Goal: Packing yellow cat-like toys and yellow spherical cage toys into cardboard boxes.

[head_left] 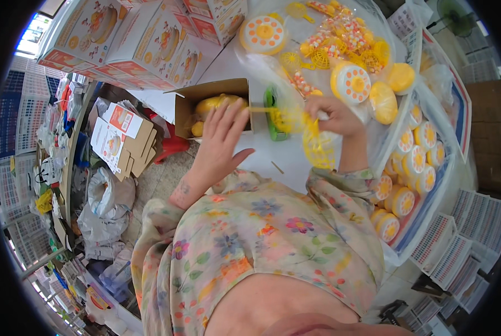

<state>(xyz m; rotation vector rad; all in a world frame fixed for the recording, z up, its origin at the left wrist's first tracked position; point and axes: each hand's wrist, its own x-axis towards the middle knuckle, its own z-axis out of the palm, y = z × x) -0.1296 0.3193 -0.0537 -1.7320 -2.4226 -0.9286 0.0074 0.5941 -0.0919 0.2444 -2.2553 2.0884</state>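
My left hand (223, 131) lies with fingers stretched over the edge of an open cardboard box (240, 85). Inside the box are yellow rounded plastic pieces (212, 104), partly covered by my fingers. To the right, my right hand (335, 116) is closed on yellow plastic lattice spoons (320, 150), smeared by motion. One thin yellow handle reaches left towards the box. Behind the spoons, on the white table, stands a bright green plastic object (274, 115), partly hidden; its kind is unclear.
Printed cartons (144, 47) stand stacked at the far left. Clear plastic (287, 75) at the far right holds more yellow lattice pieces and bags of orange-and-white bits (340, 39). Several round yellow containers (412, 159) fill a tray at right. Flat cardboard (141, 148) lies left, near a red object (173, 144).
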